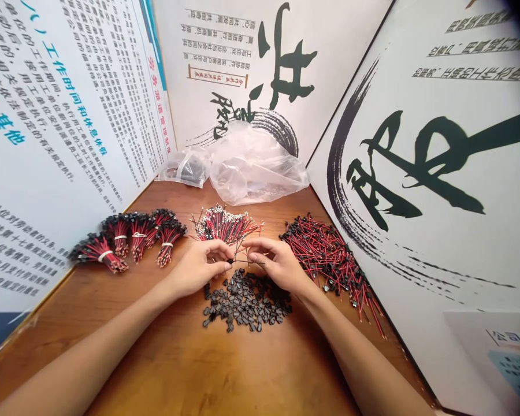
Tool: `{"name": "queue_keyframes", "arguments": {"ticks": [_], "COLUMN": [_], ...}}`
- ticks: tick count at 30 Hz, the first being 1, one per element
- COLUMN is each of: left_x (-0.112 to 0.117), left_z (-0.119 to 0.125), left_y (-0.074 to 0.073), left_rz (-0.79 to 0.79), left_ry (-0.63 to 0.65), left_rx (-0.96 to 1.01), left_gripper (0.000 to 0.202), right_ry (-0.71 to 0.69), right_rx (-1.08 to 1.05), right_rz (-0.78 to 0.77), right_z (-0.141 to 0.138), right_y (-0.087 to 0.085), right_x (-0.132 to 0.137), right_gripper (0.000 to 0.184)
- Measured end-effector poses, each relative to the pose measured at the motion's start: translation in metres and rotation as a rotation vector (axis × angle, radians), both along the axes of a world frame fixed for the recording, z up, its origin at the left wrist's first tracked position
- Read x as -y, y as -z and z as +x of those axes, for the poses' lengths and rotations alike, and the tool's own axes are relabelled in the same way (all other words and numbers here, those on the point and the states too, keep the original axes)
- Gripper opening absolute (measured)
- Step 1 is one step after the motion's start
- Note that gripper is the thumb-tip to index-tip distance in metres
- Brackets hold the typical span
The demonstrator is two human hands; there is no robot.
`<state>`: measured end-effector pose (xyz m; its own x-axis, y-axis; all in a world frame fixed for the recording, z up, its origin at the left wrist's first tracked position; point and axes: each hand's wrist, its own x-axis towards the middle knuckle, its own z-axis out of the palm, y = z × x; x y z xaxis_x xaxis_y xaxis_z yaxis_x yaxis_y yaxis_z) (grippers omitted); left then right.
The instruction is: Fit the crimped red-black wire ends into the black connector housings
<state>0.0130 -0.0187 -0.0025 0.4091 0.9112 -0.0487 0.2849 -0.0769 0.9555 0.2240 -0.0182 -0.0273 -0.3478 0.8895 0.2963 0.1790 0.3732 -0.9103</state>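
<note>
My left hand (203,264) pinches a small black connector housing (230,261) between thumb and fingertips. Opposite it, my right hand (278,263) is closed on a thin dark wire (252,263) that runs across to the housing. Whether the wire's end sits inside the housing is too small to tell. Just below both hands lies a pile of loose black connector housings (247,303). Behind them is a heap of red and black wires (225,224) with pale metal ends.
Several banded bundles of red and black wires (138,234) lie at the left. On the right spreads a long heap of wires with black connectors (329,254). Clear plastic bags (255,167) lie at the back. Printed panels (69,98) enclose the wooden table (225,375).
</note>
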Motion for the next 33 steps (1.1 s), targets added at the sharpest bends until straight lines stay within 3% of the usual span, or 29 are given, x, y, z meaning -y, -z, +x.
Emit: {"name": "queue_keyframes", "arguments": {"ticks": [9,14,18,33], "left_x": [-0.001,0.001,0.001,0.001], "left_z": [0.001,0.002,0.002,0.002], "left_y": [0.005,0.006,0.004,0.001], "left_rz": [-0.046,-0.057,-0.066,-0.124], "left_ry": [0.043,0.071,0.072,0.071], "left_rx": [0.021,0.019,0.014,0.041], "left_gripper": [0.013,0.014,0.015,0.016], "right_ry": [0.070,0.159,0.206,0.181], "right_rx": [-0.388,-0.477,-0.474,-0.526], "right_rz": [-0.247,-0.179,-0.159,-0.075], "right_z": [-0.012,-0.016,-0.016,-0.008], "right_y": [0.004,0.001,0.000,0.003], "right_x": [0.007,0.009,0.010,0.007], "right_gripper": [0.028,0.031,0.022,0.015]}}
